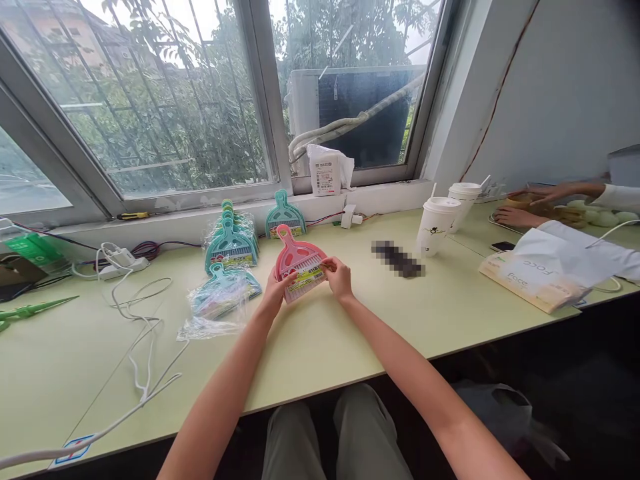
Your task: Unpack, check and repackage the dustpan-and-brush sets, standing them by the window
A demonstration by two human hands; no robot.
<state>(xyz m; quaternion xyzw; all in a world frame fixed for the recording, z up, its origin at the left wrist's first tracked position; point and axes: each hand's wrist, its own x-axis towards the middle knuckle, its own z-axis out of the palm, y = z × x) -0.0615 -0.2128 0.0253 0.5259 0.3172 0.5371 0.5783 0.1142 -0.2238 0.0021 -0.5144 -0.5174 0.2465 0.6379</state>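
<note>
A pink dustpan (289,252) with a white-bristled brush and a yellow label is held upright over the table, its handle pointing up. My left hand (276,288) grips its lower left edge, with the thumb over the front. On the other side, my right hand (339,276) pinches the right edge near the label's end. Left of my hands lies a teal dustpan (217,288) in clear plastic wrapping. Behind it stands a row of wrapped teal dustpans (230,243). Another teal dustpan (285,215) leans against the sill wall.
White cables and a power strip (123,265) lie at left. Two lidded paper cups (436,230) stand at right, by a blurred dark object (399,259) and a tissue pack (535,277). Another person's hands (520,217) work at the far right. A screwdriver (134,215) rests on the sill.
</note>
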